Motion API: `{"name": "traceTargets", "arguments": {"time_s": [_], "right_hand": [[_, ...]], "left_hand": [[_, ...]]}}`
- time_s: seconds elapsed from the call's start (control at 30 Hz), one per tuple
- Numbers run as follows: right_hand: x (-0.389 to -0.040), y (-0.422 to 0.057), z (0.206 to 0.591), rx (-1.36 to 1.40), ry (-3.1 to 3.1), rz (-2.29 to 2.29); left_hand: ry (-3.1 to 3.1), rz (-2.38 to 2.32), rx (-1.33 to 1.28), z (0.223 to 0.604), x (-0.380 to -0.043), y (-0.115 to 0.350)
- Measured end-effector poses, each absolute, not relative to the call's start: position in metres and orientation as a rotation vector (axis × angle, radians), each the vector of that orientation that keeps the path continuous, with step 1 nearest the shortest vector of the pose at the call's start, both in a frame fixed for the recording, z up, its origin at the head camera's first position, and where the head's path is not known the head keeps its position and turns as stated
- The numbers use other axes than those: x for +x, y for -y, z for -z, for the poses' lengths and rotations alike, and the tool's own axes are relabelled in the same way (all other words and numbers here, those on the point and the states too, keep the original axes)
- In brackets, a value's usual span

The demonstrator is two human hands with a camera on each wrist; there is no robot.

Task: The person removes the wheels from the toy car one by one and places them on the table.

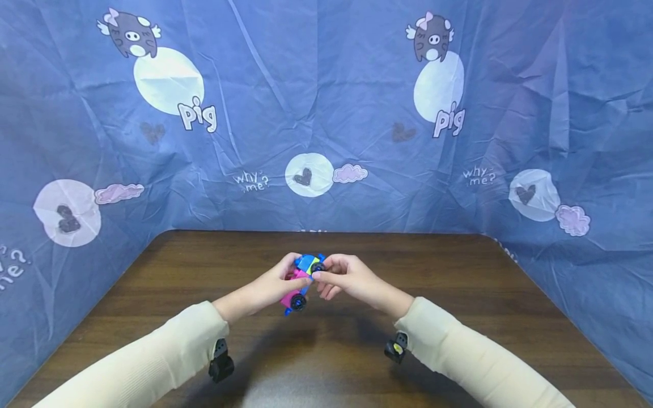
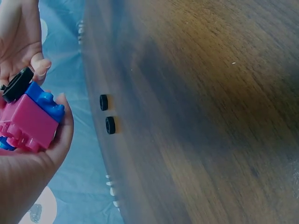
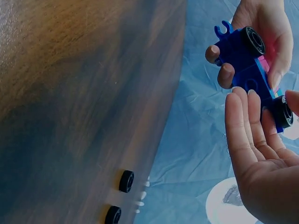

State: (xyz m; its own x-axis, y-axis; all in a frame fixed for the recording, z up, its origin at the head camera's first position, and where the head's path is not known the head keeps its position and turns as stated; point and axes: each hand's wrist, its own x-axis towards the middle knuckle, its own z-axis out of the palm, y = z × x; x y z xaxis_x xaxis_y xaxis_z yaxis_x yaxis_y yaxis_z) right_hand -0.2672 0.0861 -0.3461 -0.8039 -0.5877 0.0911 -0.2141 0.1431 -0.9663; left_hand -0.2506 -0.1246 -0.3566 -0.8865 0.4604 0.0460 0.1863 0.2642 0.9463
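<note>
A toy block car (image 1: 291,297), pink, blue and yellow-green, is gripped in my left hand (image 1: 275,283) above the table. Its blue underside (image 3: 245,70) shows in the right wrist view, with a black wheel (image 3: 253,42) on the near side at one end. At the car's other end, my right hand (image 1: 357,280) pinches a second black wheel (image 3: 285,112) between thumb and index finger, against the car's side. The other right fingers extend along the underside. Whether this wheel is fully seated, I cannot tell. The car's far side is hidden.
Two loose black wheels (image 2: 103,102) (image 2: 110,125) stand side by side near the edge of the brown wooden table (image 1: 433,351). They are not visible in the head view. A blue printed cloth (image 1: 326,113) hangs behind and beside the table.
</note>
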Motion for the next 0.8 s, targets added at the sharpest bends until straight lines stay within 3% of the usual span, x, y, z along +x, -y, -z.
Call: {"name": "traceTargets", "arguments": {"time_s": [0.37, 0.8], "right_hand": [[-0.272, -0.087, 0.351, -0.837, -2.251, 1.707], [-0.273, -0.083, 0.355, -0.872, -2.622, 1.663]], "left_hand": [[-2.329, -1.802, 0.607, 0.362, -0.254, 0.116], [-2.611, -1.632, 0.555, 0.364, -0.252, 0.106]]}}
